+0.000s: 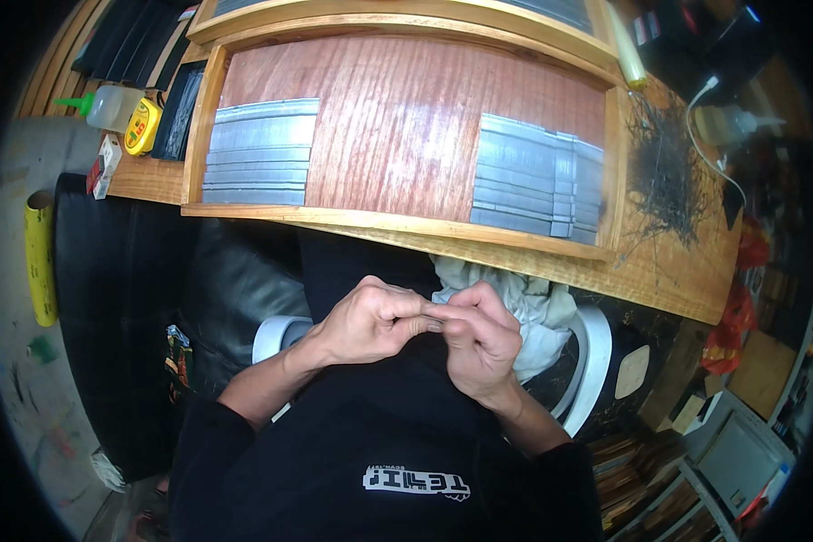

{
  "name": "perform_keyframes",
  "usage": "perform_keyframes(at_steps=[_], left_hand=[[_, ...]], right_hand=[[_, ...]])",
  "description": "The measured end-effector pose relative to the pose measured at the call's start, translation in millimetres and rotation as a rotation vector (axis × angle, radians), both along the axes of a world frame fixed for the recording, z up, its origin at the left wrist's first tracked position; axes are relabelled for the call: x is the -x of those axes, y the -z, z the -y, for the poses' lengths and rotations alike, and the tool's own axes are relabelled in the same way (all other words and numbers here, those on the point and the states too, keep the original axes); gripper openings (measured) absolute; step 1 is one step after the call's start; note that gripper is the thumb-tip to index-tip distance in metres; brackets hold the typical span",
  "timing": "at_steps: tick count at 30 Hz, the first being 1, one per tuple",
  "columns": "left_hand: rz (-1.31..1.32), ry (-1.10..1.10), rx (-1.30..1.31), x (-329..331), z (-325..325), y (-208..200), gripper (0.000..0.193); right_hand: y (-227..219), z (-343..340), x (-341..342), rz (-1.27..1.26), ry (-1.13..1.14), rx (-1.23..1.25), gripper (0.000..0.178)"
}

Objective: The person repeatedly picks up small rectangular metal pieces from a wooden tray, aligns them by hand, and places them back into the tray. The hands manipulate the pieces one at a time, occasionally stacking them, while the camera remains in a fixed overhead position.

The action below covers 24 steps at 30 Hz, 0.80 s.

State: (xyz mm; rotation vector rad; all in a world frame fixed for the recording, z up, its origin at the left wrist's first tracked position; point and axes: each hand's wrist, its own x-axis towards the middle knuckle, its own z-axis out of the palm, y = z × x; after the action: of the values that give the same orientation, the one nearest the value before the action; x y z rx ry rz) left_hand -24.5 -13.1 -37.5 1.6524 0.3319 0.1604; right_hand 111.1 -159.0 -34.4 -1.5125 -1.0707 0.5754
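My left hand (370,322) and my right hand (481,341) meet in front of my dark shirt, below the table edge. Both are closed, with fingertips pressed together where they touch. Anything pinched between them is hidden or too small to name. Just beyond the hands lies a shallow wooden tray (397,221) with a reddish wood-grain base. Inside it, flat grey strips lie in a stack on the left (255,163) and another stack on the right (524,185).
A second wooden tray (406,25) sits behind. On the table's left are a yellow tape measure (142,126), a squeeze bottle (116,107) and a small box (106,165). Thin dark scraps (664,172) and a white cable (691,117) lie right. White cloth (542,330) hangs near my right hand.
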Motion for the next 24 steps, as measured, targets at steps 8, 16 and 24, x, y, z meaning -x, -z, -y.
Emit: perform_keyframes(at_steps=[8, 16, 24], left_hand=[[0.023, 0.007, -0.014, 3, -3, 2, 0.016], [0.046, -0.007, -0.040, 3, 0, 2, 0.017], [0.040, 0.000, -0.023, 3, -1, 0, 0.017]], right_hand=[[-9, 3, -5, -0.078, -0.024, 0.065, 0.029], [-12, 1, -4, -0.109, 0.007, 0.069, 0.022], [-11, 1, -4, -0.093, 0.019, 0.040, 0.022]])
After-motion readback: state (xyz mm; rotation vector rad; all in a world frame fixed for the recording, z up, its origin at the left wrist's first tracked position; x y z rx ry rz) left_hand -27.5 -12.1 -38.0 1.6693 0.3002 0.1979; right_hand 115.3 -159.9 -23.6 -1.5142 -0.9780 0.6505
